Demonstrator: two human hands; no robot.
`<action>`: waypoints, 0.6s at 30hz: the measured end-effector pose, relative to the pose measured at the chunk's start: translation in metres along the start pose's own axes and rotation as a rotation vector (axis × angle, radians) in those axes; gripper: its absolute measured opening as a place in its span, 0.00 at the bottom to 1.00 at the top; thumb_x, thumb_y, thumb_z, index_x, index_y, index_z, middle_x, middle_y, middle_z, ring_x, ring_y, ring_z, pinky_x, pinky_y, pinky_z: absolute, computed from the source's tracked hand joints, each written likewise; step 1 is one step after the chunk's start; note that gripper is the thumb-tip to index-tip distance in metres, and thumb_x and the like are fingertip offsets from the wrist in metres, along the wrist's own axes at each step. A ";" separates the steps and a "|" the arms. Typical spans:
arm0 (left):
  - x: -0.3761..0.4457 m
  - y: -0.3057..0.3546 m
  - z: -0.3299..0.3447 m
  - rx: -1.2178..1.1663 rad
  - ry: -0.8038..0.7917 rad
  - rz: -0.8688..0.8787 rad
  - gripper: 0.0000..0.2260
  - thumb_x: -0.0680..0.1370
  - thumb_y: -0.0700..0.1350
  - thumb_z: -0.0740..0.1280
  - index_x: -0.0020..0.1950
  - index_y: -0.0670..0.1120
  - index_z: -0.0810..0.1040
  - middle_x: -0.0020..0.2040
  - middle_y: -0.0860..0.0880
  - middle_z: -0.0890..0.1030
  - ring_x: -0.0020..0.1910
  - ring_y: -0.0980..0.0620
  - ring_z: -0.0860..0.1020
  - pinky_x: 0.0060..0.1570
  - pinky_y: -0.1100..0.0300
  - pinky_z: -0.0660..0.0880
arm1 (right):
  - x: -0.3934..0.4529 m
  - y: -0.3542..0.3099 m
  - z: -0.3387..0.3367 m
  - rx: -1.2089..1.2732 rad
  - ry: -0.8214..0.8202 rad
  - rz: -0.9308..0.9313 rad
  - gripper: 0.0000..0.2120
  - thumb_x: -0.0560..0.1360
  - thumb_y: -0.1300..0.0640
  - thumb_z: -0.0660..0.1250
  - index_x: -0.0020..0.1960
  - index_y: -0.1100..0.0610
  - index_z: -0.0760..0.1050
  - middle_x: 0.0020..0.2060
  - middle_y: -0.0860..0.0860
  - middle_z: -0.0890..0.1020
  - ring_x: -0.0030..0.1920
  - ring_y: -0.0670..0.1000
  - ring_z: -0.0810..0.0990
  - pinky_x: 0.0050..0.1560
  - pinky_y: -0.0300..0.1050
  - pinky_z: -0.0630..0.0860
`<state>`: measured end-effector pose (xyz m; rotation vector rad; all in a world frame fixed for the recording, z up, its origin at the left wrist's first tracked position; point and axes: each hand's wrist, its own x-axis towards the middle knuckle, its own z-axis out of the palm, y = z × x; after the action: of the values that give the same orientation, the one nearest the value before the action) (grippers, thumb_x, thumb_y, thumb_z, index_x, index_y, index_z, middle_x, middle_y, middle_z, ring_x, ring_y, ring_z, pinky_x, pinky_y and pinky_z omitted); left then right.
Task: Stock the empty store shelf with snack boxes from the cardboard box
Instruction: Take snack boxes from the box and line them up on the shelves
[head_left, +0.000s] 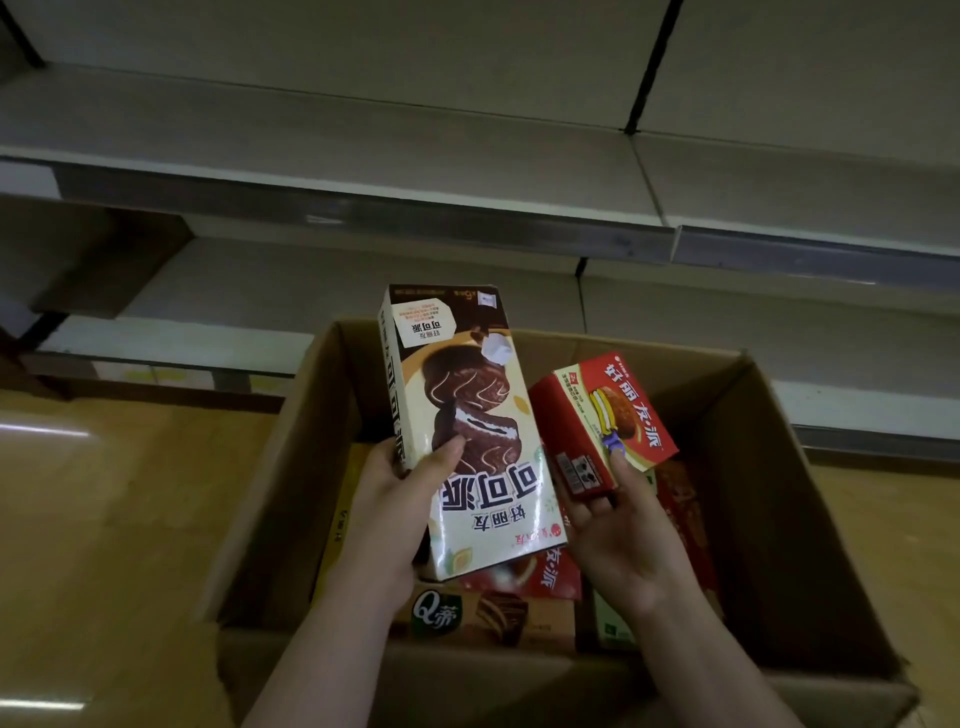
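1. Shelf tiers stand bare beyond the cardboard box, as I see it.
2. Above the box, my left hand grasps a tall cream snack box.
3. Beside it, my right hand grips a small red snack box.

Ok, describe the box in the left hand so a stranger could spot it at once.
Start at the open cardboard box below the shelves. Above it, the left hand holds a tall cream snack box picturing chocolate pies. Its neighbour, the red box in the right hand, is shorter.
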<state>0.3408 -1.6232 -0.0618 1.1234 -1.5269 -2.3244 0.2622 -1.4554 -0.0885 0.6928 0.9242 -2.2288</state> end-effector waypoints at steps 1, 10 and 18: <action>-0.001 -0.001 0.002 0.006 -0.004 0.003 0.14 0.72 0.45 0.73 0.56 0.52 0.75 0.46 0.48 0.86 0.41 0.49 0.85 0.35 0.56 0.78 | -0.003 0.000 0.001 0.001 -0.004 -0.008 0.20 0.68 0.51 0.69 0.58 0.57 0.75 0.54 0.56 0.83 0.57 0.56 0.81 0.67 0.57 0.69; -0.086 0.107 0.040 0.103 -0.007 0.023 0.25 0.69 0.47 0.76 0.63 0.52 0.71 0.55 0.49 0.82 0.48 0.47 0.83 0.49 0.45 0.80 | -0.129 -0.056 0.073 0.058 0.091 0.060 0.19 0.72 0.51 0.68 0.60 0.58 0.74 0.54 0.56 0.83 0.54 0.55 0.82 0.58 0.51 0.77; -0.208 0.287 0.079 0.185 -0.114 0.089 0.22 0.60 0.54 0.80 0.51 0.63 0.77 0.54 0.48 0.82 0.48 0.46 0.84 0.48 0.43 0.80 | -0.294 -0.168 0.204 0.097 0.031 -0.028 0.23 0.68 0.46 0.70 0.57 0.58 0.74 0.40 0.54 0.86 0.37 0.50 0.85 0.44 0.44 0.81</action>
<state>0.3595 -1.6001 0.3001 0.9519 -1.8257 -2.2615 0.2943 -1.4145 0.3030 0.7646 0.8493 -2.3061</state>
